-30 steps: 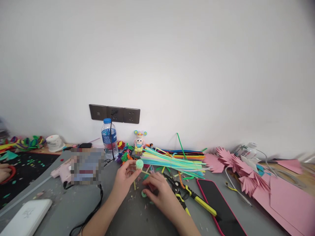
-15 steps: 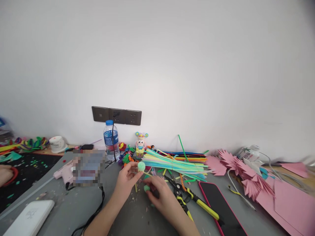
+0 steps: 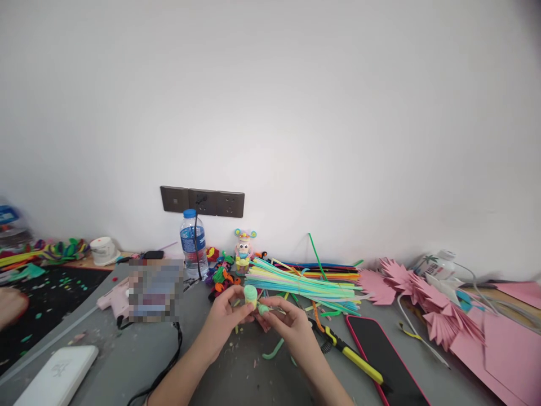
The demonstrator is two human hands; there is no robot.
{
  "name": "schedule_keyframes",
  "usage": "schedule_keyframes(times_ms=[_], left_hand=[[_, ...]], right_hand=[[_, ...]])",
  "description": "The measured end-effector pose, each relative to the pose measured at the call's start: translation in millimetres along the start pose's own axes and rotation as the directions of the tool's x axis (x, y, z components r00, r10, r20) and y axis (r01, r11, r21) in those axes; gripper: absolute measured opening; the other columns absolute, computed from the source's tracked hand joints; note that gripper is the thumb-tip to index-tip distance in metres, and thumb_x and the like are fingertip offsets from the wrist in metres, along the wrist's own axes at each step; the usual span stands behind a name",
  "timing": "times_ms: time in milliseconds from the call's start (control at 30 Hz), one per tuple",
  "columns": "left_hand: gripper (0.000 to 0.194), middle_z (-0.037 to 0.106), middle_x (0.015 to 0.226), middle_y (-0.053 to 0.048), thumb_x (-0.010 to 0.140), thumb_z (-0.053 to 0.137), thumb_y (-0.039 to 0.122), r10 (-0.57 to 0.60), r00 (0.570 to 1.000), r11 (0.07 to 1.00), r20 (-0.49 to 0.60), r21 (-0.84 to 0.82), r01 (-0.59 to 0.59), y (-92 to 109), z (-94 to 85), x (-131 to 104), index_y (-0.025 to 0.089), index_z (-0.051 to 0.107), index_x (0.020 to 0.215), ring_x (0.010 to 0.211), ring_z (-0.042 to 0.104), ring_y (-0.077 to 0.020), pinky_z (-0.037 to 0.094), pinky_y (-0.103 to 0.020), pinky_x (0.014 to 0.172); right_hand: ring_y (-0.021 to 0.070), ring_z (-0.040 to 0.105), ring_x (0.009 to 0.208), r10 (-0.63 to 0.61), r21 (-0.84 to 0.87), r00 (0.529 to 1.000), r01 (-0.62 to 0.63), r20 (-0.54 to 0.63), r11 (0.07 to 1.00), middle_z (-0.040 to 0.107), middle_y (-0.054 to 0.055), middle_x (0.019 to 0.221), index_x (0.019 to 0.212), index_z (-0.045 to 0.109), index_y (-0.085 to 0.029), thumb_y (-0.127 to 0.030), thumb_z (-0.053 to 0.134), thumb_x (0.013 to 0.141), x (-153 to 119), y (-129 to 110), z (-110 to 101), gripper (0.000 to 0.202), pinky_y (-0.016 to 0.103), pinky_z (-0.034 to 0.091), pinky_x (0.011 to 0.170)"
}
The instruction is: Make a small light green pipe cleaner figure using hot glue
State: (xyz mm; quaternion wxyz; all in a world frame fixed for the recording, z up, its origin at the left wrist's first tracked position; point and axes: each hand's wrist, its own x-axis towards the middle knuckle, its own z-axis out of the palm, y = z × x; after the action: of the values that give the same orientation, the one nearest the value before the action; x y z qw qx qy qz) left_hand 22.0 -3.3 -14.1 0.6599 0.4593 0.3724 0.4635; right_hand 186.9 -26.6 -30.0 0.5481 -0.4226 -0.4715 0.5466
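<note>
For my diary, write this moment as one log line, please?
left hand: holds green-topped piece | right hand: pinches small green piece | phone: on table

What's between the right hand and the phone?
In the head view, yellow-handled pliers and an orange pipe cleaner lie between the right hand and the phone.
</note>
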Motion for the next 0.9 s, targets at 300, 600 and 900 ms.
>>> schedule_keyframes(times_ms=[300, 600, 900], left_hand=[[0.039, 0.065, 0.1, -0.006, 0.063, 0.081, 0.039, -0.004, 1.0, 0.999, 0.014, -0.037, 0.005, -4.7, 1.1, 0.9, 0.018, 0.066, 0.092, 0.086, 0.063, -0.0193, 0.055, -0.033, 0.079], [0.038, 0.065, 0.096, -0.006, 0.064, 0.08, 0.037, 0.025, 1.0, 0.999, 0.011, -0.046, -0.024, -7.6, 3.2, 0.4, 0.016, 0.066, 0.092, 0.084, 0.062, -0.018, 0.054, -0.031, 0.077], [0.039, 0.065, 0.092, -0.005, 0.061, 0.082, 0.037, -0.027, 1.0, 0.996, -0.011, -0.086, 0.026, 1.5, 6.1, -2.2, 0.017, 0.065, 0.09, 0.078, 0.061, -0.016, 0.054, -0.029, 0.072]], right_hand=[[0.0136, 0.054, 0.054, -0.022, 0.056, 0.999, 0.024, -0.039, 0.998, 0.062, 0.0, 0.061, 0.077, 0.065, -0.017, -0.048, 0.079, 0.063, 1.0, -3.7, 0.1, 0.037, 0.026, 0.046, 0.053], [0.0147, 0.055, 0.059, 0.013, 0.003, 1.0, -0.013, 0.003, 1.0, 0.066, 0.003, 0.07, 0.089, 0.069, -0.016, -0.052, 0.076, 0.065, 0.6, -3.5, -0.3, 0.044, 0.027, 0.044, 0.057], [0.0151, 0.059, 0.062, 0.055, 0.024, 0.997, -0.056, 0.049, 0.998, 0.063, 0.001, 0.066, 0.079, 0.062, -0.017, -0.051, 0.075, 0.068, -1.7, -1.5, -3.3, 0.037, 0.026, 0.045, 0.059]])
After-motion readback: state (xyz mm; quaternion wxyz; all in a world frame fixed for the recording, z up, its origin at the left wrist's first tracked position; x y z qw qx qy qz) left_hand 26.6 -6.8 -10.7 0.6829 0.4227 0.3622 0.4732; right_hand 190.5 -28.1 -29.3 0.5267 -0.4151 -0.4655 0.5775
